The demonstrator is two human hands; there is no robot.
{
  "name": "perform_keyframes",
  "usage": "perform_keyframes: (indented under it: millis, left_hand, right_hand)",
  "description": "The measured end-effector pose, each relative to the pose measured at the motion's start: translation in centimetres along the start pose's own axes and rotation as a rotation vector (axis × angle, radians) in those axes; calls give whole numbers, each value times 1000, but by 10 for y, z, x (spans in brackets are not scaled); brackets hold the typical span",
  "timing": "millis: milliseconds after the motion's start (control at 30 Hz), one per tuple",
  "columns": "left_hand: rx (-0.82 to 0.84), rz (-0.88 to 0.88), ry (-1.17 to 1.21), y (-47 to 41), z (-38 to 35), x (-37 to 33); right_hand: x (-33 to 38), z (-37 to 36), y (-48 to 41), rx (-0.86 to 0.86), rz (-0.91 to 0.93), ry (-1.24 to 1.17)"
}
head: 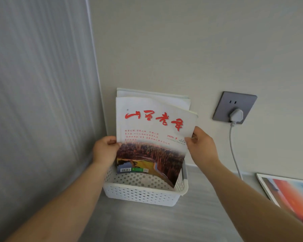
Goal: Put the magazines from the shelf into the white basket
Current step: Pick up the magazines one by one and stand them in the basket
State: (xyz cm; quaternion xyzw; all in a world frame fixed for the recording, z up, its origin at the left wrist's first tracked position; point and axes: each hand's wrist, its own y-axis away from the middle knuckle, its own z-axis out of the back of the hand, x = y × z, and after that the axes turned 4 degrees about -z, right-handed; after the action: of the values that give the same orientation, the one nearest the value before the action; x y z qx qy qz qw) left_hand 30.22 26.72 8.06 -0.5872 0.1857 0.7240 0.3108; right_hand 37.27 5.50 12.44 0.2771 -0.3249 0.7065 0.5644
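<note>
1. The front magazine, with a white cover, red title script and a landscape photograph on its lower half, stood with its lower edge inside the white basket and its top leaning toward the far wall.
2. The left hand gripped the magazine's left edge at about mid-height, fingers curled round it.
3. The right hand pinched the right edge at a similar height, thumb on the cover. What lay behind the cover could not be seen.
4. More pale magazines stood behind it in the far part of the basket, their tops showing above it and resting against the wall.
5. The basket sat on the floor, touching the wall, just right of a grey ribbed panel.
6. Handling, as judged: the magazine looked thin, light and flexible, and its upper right corner already curled forward. The glossy cover was probably slippery, and loose pages could fan open. A hold on both side edges near mid-height, or along the spine, would keep it flat. A hold on a single corner would likely let it droop or crease.
7. The perforated basket walls looked stiff enough to guide the lower edge down.
8. To the right, a grey wall socket carried a white plug and cable, well apart from the basket. An orange picture lay near the right edge.
</note>
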Motion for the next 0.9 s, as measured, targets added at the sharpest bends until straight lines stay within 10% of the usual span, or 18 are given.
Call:
perform_keyframes:
  millis: [300,900]
  left_hand:
    - [89,-35,24,-22,-14,4]
    - [114,-127,-126,6,-17,6]
  right_hand:
    - [-2,-23,-23,26,-176,-334]
    - [-4,-39,-7,104,-195,-188]
